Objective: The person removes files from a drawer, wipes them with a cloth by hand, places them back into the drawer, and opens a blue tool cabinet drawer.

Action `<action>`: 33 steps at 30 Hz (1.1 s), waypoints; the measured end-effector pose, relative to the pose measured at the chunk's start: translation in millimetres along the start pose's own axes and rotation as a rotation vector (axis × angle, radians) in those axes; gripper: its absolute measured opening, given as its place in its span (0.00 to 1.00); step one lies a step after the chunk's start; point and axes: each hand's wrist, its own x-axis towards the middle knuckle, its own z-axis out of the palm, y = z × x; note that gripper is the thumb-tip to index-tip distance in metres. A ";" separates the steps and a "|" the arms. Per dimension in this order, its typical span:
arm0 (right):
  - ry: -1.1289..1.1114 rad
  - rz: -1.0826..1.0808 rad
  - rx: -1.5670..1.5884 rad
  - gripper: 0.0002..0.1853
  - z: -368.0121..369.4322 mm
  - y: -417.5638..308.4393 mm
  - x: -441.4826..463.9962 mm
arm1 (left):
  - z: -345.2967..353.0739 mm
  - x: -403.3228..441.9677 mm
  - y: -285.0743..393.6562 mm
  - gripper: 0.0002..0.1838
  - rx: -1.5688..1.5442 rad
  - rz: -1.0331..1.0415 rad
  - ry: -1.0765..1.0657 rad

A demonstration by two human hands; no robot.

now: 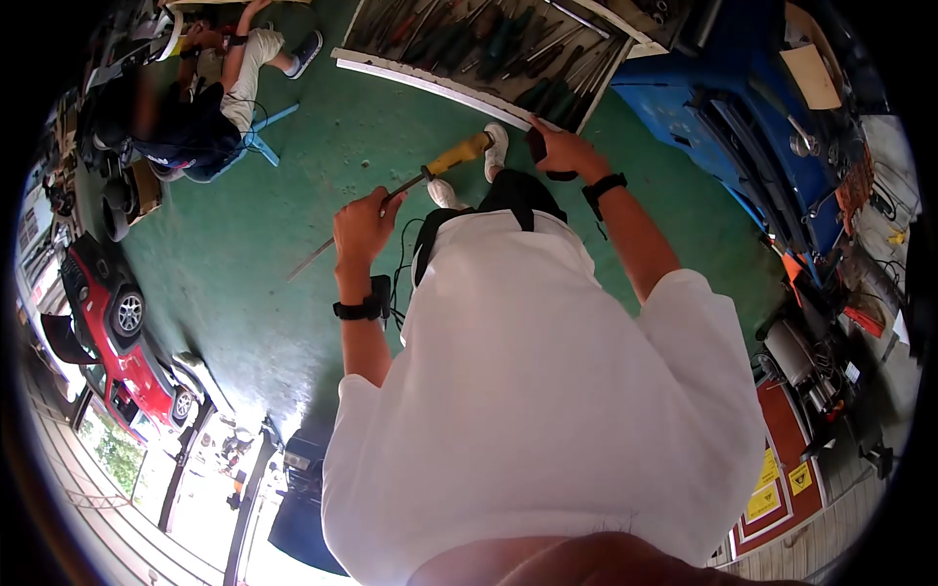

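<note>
My left hand is closed around the shaft of a long screwdriver. Its thick yellow handle points away to the upper right, and the thin metal tip reaches down to the left past my wrist. Up on the right, my right hand has its fingers wrapped round a dark object whose kind I cannot make out. Just beyond that hand lies a shallow wooden tray full of screwdrivers and other hand tools, many with dark handles.
A blue cabinet stands to the right, with machine parts behind it. At the upper left a person sits on a light blue stool. A red car is parked at the left. Green floor surrounds my white shoes.
</note>
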 end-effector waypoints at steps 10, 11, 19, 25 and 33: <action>-0.025 0.207 -0.254 0.55 -14.4 -10.0 2.1 | -4.4 18.8 15.1 0.21 0.012 0.023 -0.037; -0.033 0.170 -0.246 0.56 -12.6 -7.8 0.8 | -5.1 18.3 18.0 0.21 -0.013 0.045 -0.030; 0.131 -0.156 0.694 0.52 -31.5 3.7 -28.3 | -0.1 18.7 33.2 0.20 -0.050 0.114 -0.043; -0.015 -0.075 1.665 0.34 -62.8 -54.3 -36.6 | 7.8 16.7 27.6 0.22 -0.045 0.125 -0.101; -0.087 -0.562 0.208 0.35 -74.6 -146.6 -15.3 | 3.8 3.4 11.8 0.21 0.052 -0.006 0.025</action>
